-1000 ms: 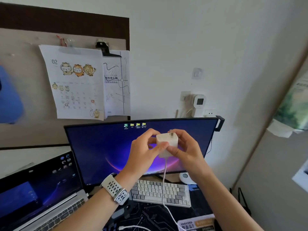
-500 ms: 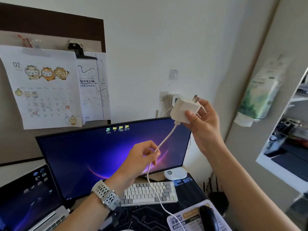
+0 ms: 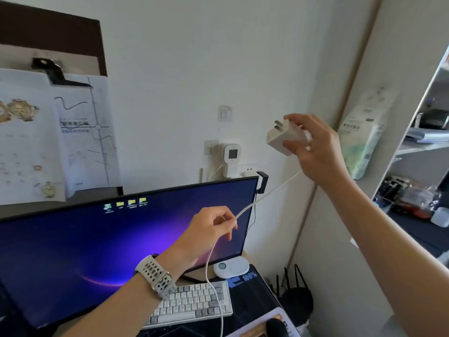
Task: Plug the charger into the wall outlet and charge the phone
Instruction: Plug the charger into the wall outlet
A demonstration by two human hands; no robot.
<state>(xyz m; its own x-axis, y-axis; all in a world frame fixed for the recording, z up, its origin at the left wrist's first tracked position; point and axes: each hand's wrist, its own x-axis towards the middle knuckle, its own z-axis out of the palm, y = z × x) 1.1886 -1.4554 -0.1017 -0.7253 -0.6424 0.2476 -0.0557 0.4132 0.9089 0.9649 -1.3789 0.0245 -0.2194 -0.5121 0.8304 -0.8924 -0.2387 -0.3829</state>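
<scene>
My right hand holds a white charger block up near the wall, its two metal prongs pointing left toward the wall. A white cable runs from the block down to my left hand, which pinches it in front of the monitor, then drops past the keyboard. The white wall outlet sits just above the monitor's top right corner, below and left of the charger. No phone is in view.
A small white device with a screen is plugged in beside the outlet. A lit monitor, a white keyboard and a black mouse are on the desk. Papers hang on the left; a tissue pack hangs on the right.
My right hand has lifted the charger away from my left hand, up and right toward the wall, and turned its prongs to the left. My left hand slid down onto the cable.
</scene>
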